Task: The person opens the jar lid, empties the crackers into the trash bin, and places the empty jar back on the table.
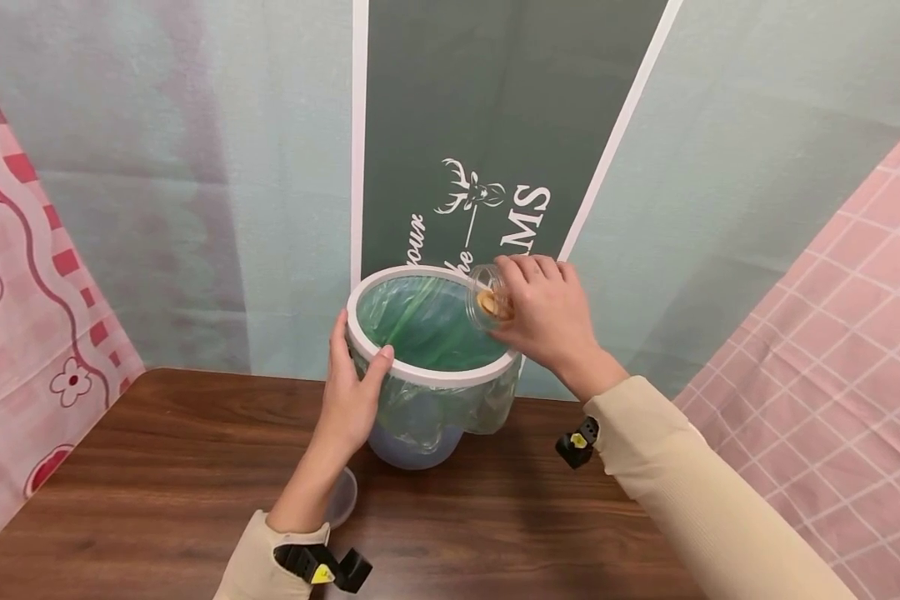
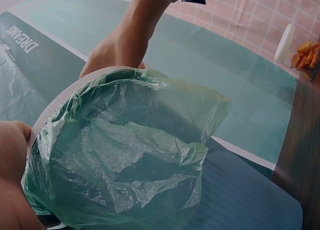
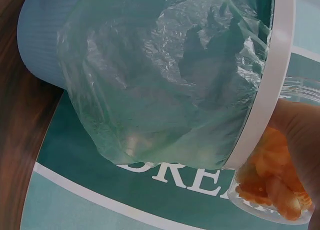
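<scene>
A blue trash bin (image 1: 412, 454) with a white rim ring (image 1: 435, 378) stands upright on the table, lined with a translucent green bag (image 1: 487, 404) that hangs over its outside. My left hand (image 1: 351, 398) grips the rim at the left, the thumb over the top. At the right of the opening my right hand (image 1: 551, 312) holds a clear plastic jar (image 1: 483, 277), tilted with its mouth toward the bin. Orange-yellow dried pieces (image 3: 272, 175) lie inside the jar; their exact kind is unclear. The inside bottom of the bin cannot be seen.
On the brown wooden table (image 1: 195, 450), a clear round container or lid (image 1: 343, 498) sits partly behind my left wrist. The left wrist view shows more orange pieces (image 2: 306, 58) beside a white object (image 2: 285, 43). Cloth backdrops (image 1: 285, 208) surround the table.
</scene>
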{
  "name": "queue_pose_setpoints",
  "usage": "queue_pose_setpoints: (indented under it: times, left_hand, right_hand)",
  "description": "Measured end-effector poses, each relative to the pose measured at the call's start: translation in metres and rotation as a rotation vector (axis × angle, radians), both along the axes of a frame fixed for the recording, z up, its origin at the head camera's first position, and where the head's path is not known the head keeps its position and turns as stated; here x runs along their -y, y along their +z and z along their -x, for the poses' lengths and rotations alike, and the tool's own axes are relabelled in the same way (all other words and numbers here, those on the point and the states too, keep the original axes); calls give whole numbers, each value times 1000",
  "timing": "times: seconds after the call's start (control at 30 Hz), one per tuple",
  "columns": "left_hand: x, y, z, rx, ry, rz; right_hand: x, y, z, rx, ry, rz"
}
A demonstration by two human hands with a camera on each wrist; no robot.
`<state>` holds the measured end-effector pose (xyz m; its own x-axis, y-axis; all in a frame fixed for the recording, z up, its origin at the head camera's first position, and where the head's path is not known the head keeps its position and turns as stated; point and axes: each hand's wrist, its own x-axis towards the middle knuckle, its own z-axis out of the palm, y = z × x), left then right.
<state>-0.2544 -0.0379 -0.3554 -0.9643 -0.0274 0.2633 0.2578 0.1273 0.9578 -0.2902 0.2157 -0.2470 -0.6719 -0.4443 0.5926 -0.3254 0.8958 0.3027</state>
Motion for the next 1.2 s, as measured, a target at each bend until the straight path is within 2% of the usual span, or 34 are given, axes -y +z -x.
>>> queue_pose_setpoints:
  times: [0.2, 0.43, 0.6, 0.9, 1.2]
  left_hand:
    - [0, 0, 0, -9, -14, -5]
    - [-1, 1, 0, -1, -8, -1]
    - [-1, 0, 0, 3, -3, 3]
    - [1, 1, -1, 30, -11, 7]
    - [2, 1, -1, 27, -11, 6]
  right_hand:
    - [2, 0, 3, -8, 4, -32]
    - [6, 0, 5, -58, 44, -129]
    - [11, -1, 8, -73, 62, -160]
    - [19, -2, 10, -41, 88, -223]
    - [22, -1, 10, 10, 97, -248]
